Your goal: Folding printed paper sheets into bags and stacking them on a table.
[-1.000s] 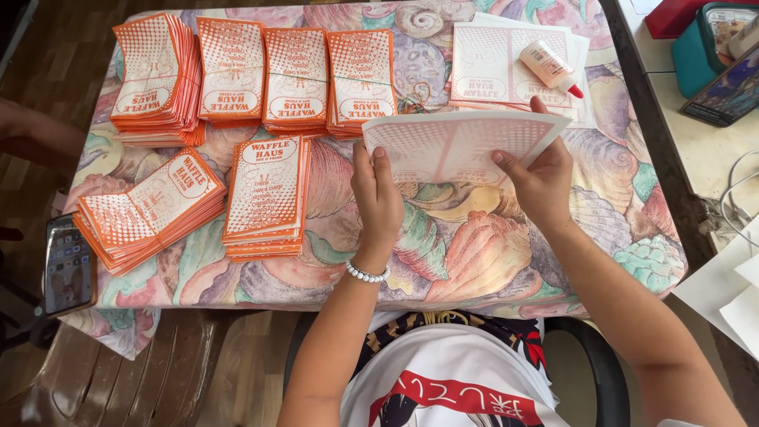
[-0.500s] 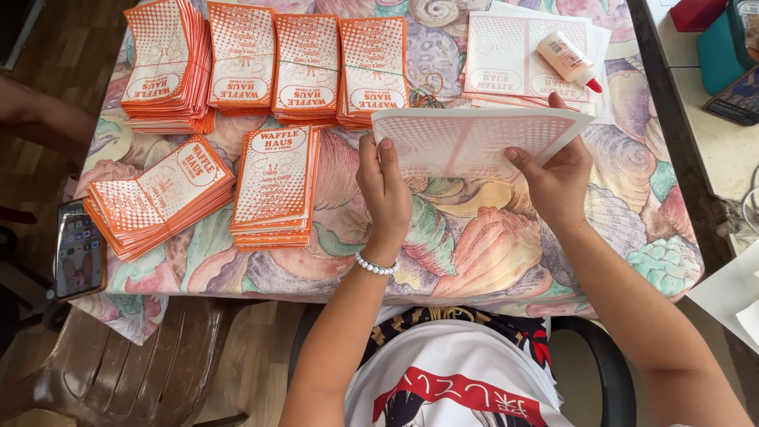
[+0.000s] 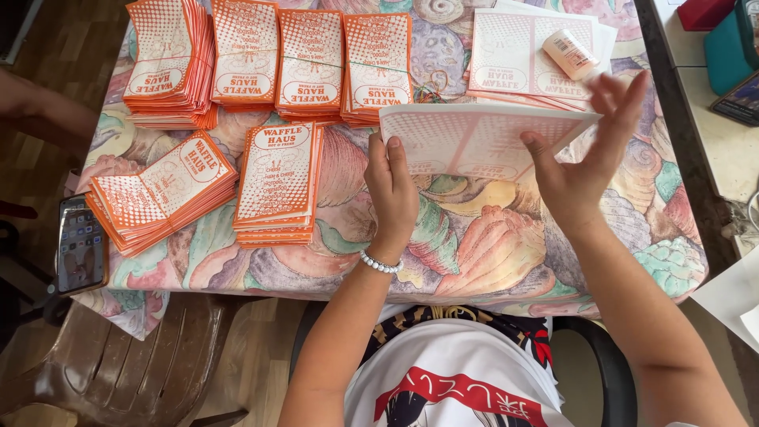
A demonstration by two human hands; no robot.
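I hold an orange-and-white printed paper sheet (image 3: 482, 138) just above the table, partly folded over. My left hand (image 3: 393, 194) pinches its left edge with thumb on top. My right hand (image 3: 587, 162) touches the sheet's right side with the thumb under it and the fingers spread upward. Behind the sheet lies a stack of unfolded sheets (image 3: 518, 59) with a small glue bottle (image 3: 571, 54) resting on it.
Several stacks of folded orange leaflets (image 3: 277, 186) cover the left and back of the shell-patterned tablecloth (image 3: 490, 245). A phone (image 3: 81, 245) lies at the left table edge. Another person's arm (image 3: 43, 115) shows at far left. A brown plastic chair (image 3: 134, 364) stands below left.
The right hand's fingers have lifted off the sheet's right edge and spread open. The left hand keeps its hold. The view has shifted slightly.
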